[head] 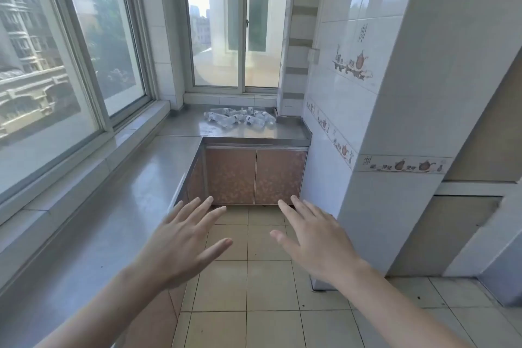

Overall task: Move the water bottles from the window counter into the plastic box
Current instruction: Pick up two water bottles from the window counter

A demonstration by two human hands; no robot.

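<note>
Steel counter (240, 133), clear bottles (240, 117) heaped, lying

Water bottles (240, 117) lie in a heap on the far counter (254, 131), below the back window (237, 22). Cabinet doors (255, 175) sit under it. Counter runs on along left wall under side windows (70, 37). Tiled pillar (381, 121) stands at right. Left hand (180, 243) & right hand (316, 240) hover side by side over floor (254, 291), in front.

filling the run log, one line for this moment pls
left hand open | right hand open | water bottles on counter | box unseen

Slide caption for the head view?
Both open hands reach toward water bottles piled on the far steel counter.
</note>
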